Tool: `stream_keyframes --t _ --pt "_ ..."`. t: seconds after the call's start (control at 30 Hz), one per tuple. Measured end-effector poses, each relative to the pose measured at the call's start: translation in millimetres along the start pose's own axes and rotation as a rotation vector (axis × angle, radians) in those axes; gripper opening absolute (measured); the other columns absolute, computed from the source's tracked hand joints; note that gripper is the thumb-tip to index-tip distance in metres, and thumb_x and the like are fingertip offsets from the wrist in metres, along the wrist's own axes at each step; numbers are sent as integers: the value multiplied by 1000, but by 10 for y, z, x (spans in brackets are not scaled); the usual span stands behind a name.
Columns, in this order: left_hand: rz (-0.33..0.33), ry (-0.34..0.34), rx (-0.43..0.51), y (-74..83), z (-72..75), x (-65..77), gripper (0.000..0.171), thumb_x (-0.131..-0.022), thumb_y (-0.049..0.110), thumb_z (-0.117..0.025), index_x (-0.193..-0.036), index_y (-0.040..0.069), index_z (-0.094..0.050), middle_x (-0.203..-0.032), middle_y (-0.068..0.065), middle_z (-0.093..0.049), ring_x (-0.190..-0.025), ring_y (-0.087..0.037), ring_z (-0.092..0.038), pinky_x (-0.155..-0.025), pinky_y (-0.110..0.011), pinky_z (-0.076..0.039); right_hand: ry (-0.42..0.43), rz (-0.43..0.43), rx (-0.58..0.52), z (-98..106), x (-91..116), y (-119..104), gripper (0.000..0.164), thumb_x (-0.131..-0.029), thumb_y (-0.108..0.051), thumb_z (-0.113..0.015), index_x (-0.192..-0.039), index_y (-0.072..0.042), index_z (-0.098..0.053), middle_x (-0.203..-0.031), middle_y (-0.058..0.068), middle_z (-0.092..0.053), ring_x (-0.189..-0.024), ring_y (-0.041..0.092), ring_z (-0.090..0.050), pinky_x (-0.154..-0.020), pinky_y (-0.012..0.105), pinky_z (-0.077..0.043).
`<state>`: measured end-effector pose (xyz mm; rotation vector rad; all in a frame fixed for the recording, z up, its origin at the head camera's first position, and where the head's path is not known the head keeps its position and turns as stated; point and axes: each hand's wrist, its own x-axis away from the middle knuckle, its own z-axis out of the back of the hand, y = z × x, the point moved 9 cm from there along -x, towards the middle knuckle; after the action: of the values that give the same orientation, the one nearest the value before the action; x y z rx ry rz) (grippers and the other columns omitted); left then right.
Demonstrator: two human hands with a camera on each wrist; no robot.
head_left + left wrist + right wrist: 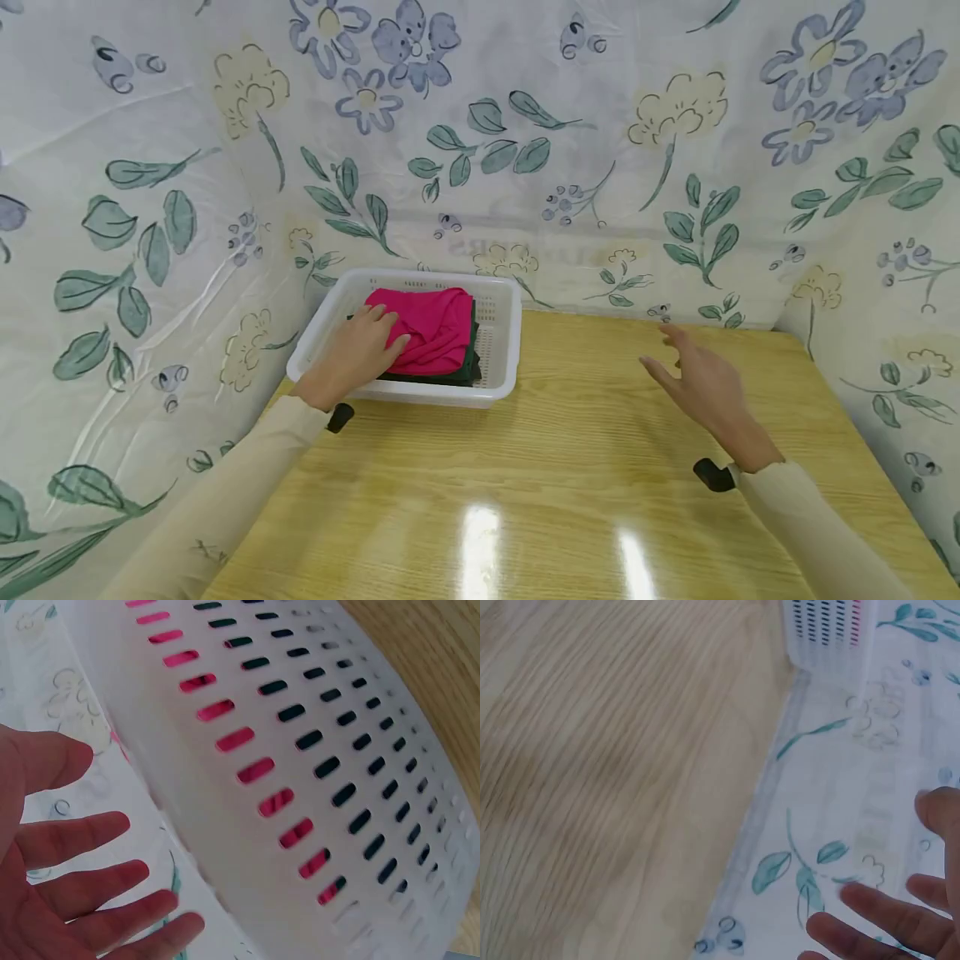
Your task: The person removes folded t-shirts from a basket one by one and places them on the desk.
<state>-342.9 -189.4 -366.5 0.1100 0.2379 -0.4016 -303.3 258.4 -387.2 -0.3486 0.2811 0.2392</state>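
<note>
- On the counter [570, 467]: basket [513, 342], pink cloth [431, 329] atop dark cloth [468, 375] inside.
- Left hand [358, 343] over pink cloth, fingers [97, 885] spread; contact unclear.
- Right hand [705, 379] above counter, fingers apart.

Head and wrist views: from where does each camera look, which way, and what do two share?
Head: head-worn, facing forward and down at white plastic basket and wooden table; left hand, right hand and sleeves show.
Left wrist: worn there, facing the basket's slotted wall; left hand shows.
Right wrist: worn there, facing table and floral backdrop; right hand shows.
Head and right wrist share basket, table, backdrop.
</note>
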Motion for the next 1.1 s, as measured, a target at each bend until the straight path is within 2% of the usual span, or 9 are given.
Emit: stream_keyframes --t 0.13,0.23,0.4,0.6,0.67,0.77,0.9,1.1 --pt "7 47 97 -96 33 29 34 -100 15 -65 -117 -15 -65 -116 -30 -67 -108 -45 -64 -95 -54 -53 2 19 -17 -87 -86 -148 56 -104 -47 -59 -139 -3 -58 -95 12 -76 -56 18 -61 -45 33 -44" --pt "39 40 141 -192 22 20 33 -100 13 -64 -116 -15 -65 -109 -30 -69 -100 -44 -67 -91 -53 -54 -7 40 -29 -154 -166 -261 49 -104 -42 -62 -133 -2 -63 -85 8 -74 -49 12 -52 -45 32 -42" --pt "120 -26 189 -409 2 19 34 -101 14 -63 -119 -15 -63 -101 -27 -70 -85 -37 -68 -82 -52 -56 -21 50 -110 -273 -311 -472 46 -103 -40 -64 -131 -3 -65 -89 9 -74 -61 17 -63 -53 36 -50" --pt "216 -103 287 -627 -33 38 36 -103 20 -60 -124 -10 -63 -80 -13 -67 -63 -24 -58 -64 -42 -49 -25 59 -251 -450 -470 -687 43 -102 -38 -65 -130 -5 -67 -96 10 -74 -76 23 -70 -64 42 -56" --pt "225 -108 313 -657 -28 31 36 -103 21 -60 -122 -10 -64 -85 -15 -69 -67 -26 -60 -66 -43 -50 -29 60 -289 -512 -509 -745 44 -102 -39 -65 -130 -5 -67 -97 10 -75 -77 23 -70 -66 42 -57" --pt "218 -93 342 -671 1 11 36 -103 19 -59 -121 -12 -64 -103 -25 -71 -85 -37 -65 -77 -50 -52 -41 48 -334 -569 -557 -838 44 -102 -40 -65 -130 -6 -68 -99 11 -75 -77 22 -70 -66 41 -57" --pt "240 -94 370 -725 8 3 39 -103 19 -58 -124 -14 -62 -118 -34 -65 -106 -48 -60 -90 -58 -50 -64 29 -384 -626 -633 -987 44 -102 -42 -65 -130 -8 -68 -100 10 -75 -77 21 -70 -63 38 -57" --pt "296 -134 415 -840 -42 26 42 -104 20 -57 -127 -14 -59 -121 -35 -63 -111 -49 -61 -93 -58 -51 -114 23 -463 -716 -737 -1259 43 -102 -40 -65 -130 -7 -67 -100 9 -75 -73 17 -69 -61 35 -56"
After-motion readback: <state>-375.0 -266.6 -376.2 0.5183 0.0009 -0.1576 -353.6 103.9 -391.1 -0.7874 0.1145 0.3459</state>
